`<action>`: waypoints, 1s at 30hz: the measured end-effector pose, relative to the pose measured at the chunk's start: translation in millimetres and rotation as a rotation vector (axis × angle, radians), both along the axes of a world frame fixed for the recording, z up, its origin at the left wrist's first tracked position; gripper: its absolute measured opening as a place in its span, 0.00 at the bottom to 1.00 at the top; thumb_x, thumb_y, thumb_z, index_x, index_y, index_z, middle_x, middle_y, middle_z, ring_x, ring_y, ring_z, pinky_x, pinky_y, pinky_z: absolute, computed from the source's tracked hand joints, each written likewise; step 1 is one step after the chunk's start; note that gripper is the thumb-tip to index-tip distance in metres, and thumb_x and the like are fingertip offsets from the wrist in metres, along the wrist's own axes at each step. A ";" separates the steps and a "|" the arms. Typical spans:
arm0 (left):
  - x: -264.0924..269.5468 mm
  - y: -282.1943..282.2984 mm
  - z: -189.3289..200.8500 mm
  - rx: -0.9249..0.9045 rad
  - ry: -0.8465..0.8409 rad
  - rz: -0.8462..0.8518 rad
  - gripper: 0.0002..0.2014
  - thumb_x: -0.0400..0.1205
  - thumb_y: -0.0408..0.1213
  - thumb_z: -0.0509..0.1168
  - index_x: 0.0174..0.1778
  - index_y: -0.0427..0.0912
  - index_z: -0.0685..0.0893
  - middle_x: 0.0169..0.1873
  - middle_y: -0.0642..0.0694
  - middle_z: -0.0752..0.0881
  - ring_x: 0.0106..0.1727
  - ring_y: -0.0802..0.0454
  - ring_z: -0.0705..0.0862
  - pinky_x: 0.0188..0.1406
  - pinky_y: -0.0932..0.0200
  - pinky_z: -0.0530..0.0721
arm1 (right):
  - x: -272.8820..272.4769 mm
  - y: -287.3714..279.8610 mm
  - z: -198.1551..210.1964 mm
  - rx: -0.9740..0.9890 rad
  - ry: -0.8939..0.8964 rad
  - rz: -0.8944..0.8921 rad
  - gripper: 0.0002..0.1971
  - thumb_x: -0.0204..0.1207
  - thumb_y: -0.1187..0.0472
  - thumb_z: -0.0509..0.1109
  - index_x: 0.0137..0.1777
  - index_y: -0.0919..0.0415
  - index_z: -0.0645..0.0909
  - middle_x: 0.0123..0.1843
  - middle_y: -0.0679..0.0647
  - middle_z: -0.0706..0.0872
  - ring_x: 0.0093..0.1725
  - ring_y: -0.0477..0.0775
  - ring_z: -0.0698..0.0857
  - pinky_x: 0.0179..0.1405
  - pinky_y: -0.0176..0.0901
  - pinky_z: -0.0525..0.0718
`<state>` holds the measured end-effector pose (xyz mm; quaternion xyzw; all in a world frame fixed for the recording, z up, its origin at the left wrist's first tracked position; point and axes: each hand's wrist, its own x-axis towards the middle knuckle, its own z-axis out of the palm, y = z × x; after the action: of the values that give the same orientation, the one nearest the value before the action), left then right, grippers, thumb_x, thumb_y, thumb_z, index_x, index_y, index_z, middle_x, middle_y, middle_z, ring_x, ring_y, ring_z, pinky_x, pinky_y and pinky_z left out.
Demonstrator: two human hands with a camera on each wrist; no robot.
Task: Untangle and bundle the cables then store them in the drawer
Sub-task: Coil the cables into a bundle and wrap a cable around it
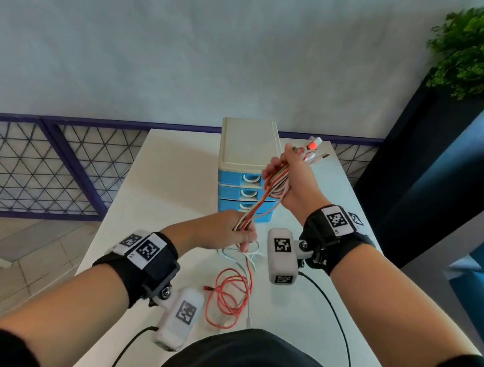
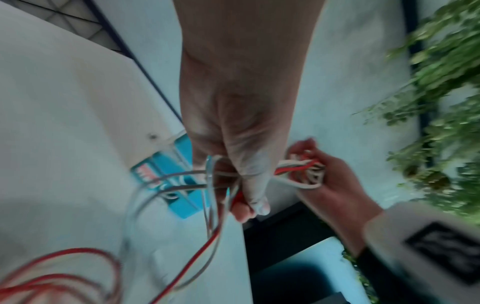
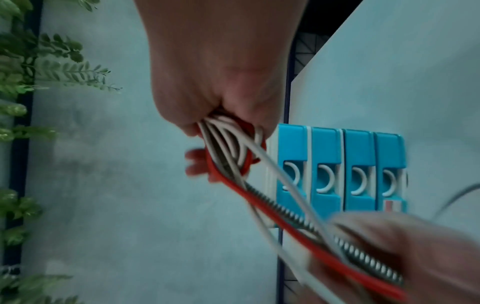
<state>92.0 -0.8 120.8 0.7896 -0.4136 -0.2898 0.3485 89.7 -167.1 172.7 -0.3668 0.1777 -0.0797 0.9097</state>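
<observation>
A bunch of red, white and braided cables (image 1: 265, 196) stretches between my two hands above the white table (image 1: 160, 177). My right hand (image 1: 286, 176) grips the upper coiled part (image 3: 228, 148), with plug ends (image 1: 314, 148) sticking out past it. My left hand (image 1: 241, 235) pinches the lower strands (image 2: 228, 181). Loose red loops (image 1: 230, 295) and white slack (image 1: 241, 251) trail onto the table below. Behind the cables stands the small drawer unit (image 1: 247, 143) with blue drawers (image 3: 327, 164), all closed.
A green plant (image 1: 482, 51) on a dark planter stands at the right. A blue mesh railing (image 1: 48, 165) runs behind the table. Black leads (image 1: 337, 315) from the wrist cameras cross the near table edge.
</observation>
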 end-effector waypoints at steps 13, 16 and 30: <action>16.6 58.5 -80.9 0.416 -0.286 0.180 0.09 0.87 0.41 0.49 0.47 0.49 0.74 0.37 0.55 0.84 0.47 0.60 0.82 0.79 0.40 0.40 | 3.1 -22.0 34.3 -0.053 -0.087 -0.136 0.18 0.84 0.53 0.63 0.32 0.53 0.68 0.17 0.45 0.63 0.13 0.42 0.63 0.16 0.33 0.69; 21.2 59.5 -76.9 0.495 -0.294 0.217 0.09 0.86 0.42 0.48 0.47 0.47 0.72 0.46 0.48 0.85 0.57 0.50 0.81 0.79 0.32 0.37 | 0.7 -11.6 34.3 -0.097 -0.083 -0.120 0.17 0.84 0.53 0.63 0.33 0.53 0.68 0.18 0.45 0.63 0.14 0.43 0.62 0.16 0.33 0.68; 5.3 -11.1 23.3 -0.178 0.019 0.091 0.13 0.81 0.55 0.63 0.56 0.53 0.78 0.54 0.56 0.85 0.55 0.63 0.82 0.58 0.69 0.76 | -2.9 18.1 12.7 -0.271 -0.046 -0.013 0.17 0.84 0.56 0.63 0.34 0.55 0.67 0.20 0.48 0.63 0.15 0.44 0.62 0.16 0.35 0.69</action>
<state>97.4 -11.8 144.2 0.7708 -0.3980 -0.2430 0.4340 86.9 -148.9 185.4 -0.4832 0.1469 -0.1174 0.8551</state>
